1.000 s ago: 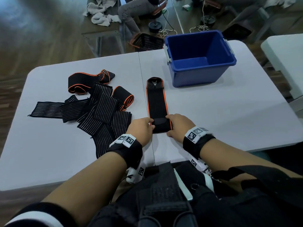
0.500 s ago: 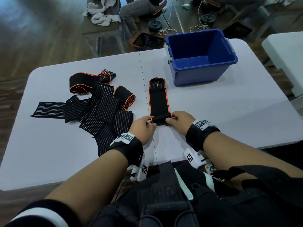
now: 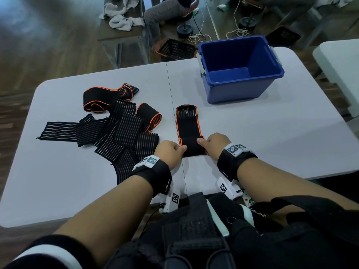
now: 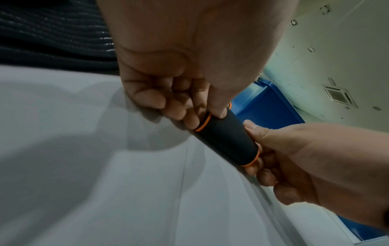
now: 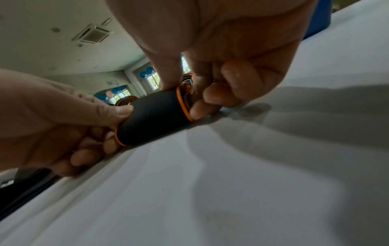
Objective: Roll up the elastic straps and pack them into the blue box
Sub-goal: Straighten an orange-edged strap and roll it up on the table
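Observation:
A black elastic strap with orange edges (image 3: 188,125) lies flat on the white table (image 3: 262,136), pointing toward the blue box (image 3: 239,90). Its near end is wound into a tight roll (image 3: 192,147). My left hand (image 3: 177,150) pinches the roll's left end and my right hand (image 3: 204,142) pinches its right end, thumbs on top. The left wrist view shows the roll (image 4: 227,141) gripped between both hands, and so does the right wrist view, roll (image 5: 153,116). A loose pile of striped and orange-edged straps (image 3: 120,133) lies to the left. The box holds nothing.
The box stands at the table's far middle-right. Beyond the far edge a black basket (image 3: 176,49) sits on the floor, with a bench carrying grey cloths (image 3: 122,18) and a seated person behind. Another white table (image 3: 340,61) stands at the right.
Both hands have rolled the strap's near end forward. The roll has grown thicker and the flat part toward the box is shorter.

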`<action>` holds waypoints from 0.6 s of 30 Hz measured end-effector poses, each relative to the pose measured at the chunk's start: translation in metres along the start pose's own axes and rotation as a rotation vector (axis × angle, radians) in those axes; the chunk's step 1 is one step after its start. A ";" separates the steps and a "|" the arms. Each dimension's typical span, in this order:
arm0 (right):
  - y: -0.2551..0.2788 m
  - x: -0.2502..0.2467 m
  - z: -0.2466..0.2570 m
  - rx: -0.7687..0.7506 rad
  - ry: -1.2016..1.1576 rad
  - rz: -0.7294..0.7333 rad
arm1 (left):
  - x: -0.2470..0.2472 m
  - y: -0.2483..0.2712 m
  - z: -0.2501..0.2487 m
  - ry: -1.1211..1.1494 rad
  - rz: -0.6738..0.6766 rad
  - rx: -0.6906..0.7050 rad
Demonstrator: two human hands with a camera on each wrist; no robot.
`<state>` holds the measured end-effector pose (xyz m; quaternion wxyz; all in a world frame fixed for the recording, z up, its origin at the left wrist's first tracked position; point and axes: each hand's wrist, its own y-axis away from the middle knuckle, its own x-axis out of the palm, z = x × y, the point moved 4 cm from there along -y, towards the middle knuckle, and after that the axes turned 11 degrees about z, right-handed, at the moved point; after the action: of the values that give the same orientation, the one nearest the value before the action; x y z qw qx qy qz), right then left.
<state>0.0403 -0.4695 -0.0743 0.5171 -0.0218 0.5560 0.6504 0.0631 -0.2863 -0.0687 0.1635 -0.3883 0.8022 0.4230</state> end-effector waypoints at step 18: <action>0.011 -0.001 0.005 -0.410 0.306 -0.116 | 0.008 0.005 -0.008 -0.368 -0.086 0.265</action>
<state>0.0357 -0.4653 -0.0642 0.4483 -0.2562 0.4819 0.7079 0.0552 -0.2949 -0.0659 0.3743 -0.3136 0.7903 0.3701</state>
